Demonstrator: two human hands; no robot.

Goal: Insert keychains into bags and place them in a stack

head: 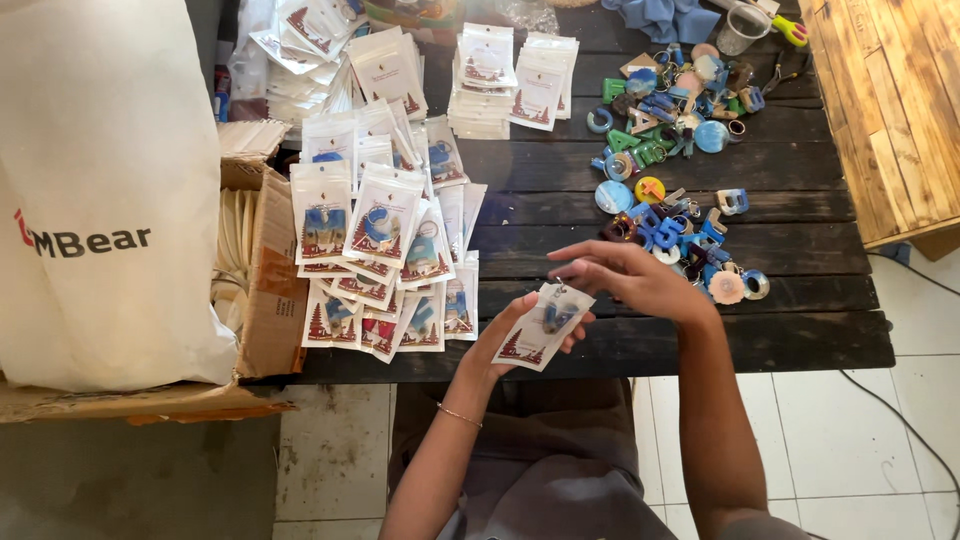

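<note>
Packet (pixel 541 327), small and clear with a blue keychain inside, is lying in the left hand (pixel 520 340) above the near edge of the dark table (pixel 640 345). Left fingers are curling up around it from below. The right hand (pixel 625 280) is bending in from the right, its fingertips (pixel 562 271) pinching together at the packet's top, with loose keychains (pixel 680 230) just beyond.

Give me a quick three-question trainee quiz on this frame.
1. True or false: the left hand holds a small clear packet with a printed card inside.
2. Where is the loose pile of coloured keychain pieces? A) in the cardboard box B) on the dark wooden table, beyond the right hand C) on the floor
3. What is the right hand doing?

Key
1. True.
2. B, on the dark wooden table.
3. Its fingertips pinch at the packet's top edge.
</note>
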